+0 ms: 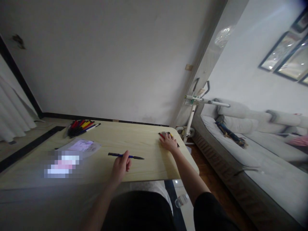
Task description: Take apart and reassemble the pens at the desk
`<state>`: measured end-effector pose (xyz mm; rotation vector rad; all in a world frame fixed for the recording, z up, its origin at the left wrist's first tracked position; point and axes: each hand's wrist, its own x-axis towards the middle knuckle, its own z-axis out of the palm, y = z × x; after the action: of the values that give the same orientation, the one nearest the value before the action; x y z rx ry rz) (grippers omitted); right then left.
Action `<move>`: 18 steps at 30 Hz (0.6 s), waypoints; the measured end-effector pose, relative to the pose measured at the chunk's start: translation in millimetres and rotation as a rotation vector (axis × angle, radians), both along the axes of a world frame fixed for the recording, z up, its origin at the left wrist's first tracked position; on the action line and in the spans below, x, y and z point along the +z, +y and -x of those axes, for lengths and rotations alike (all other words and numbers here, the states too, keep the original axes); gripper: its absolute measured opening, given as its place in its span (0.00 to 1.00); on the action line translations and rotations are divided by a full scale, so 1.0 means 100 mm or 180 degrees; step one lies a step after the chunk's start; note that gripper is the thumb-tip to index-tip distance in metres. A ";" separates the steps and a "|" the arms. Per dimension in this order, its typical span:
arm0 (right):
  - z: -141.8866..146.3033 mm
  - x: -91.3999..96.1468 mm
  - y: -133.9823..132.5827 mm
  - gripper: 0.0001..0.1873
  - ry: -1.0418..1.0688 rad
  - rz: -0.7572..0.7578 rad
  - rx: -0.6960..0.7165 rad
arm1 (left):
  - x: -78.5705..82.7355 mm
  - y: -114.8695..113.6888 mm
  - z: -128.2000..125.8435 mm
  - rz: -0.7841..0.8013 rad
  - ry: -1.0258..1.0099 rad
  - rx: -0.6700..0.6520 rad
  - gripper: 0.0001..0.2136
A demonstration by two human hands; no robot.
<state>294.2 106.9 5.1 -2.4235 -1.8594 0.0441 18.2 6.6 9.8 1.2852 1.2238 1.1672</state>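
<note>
My left hand (121, 166) pinches a dark blue pen (134, 157) and holds it level just above the pale wooden table (134, 141). My right hand (169, 142) lies with its fingers spread flat on a small heap of pens (163, 134) at the table's far right corner. A second bundle of red, yellow and blue pens (81, 127) lies at the table's far left. A flat clear packet with purple print (83, 146) rests left of my left hand.
A blurred-out patch (62, 166) covers part of the table's left side. A grey sofa (243, 144) stands to the right, with a white exercise machine (194, 106) beside the wall. A plastic bottle (181, 200) lies on the floor under the table edge.
</note>
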 end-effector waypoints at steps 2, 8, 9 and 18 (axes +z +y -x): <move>0.06 0.02 0.00 0.39 0.0054 0.0093 -0.0022 | -0.01 0.01 0.00 0.0014 0.0006 0.0016 0.23; 0.20 0.05 -0.07 0.41 0.0102 0.0065 0.0073 | 0.00 0.01 0.00 -0.0013 -0.0049 -0.0010 0.22; 0.21 0.04 -0.09 0.42 0.0092 0.0062 0.0096 | 0.00 0.01 0.00 -0.0011 -0.0041 -0.0008 0.22; 0.39 -0.03 -0.35 0.37 -0.0134 -0.0264 0.0677 | 0.02 0.00 -0.01 -0.0007 -0.0078 0.0019 0.23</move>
<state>255.2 72.2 1.9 -2.1812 -2.0854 -0.0692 19.2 6.5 12.2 1.2661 1.2096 1.1854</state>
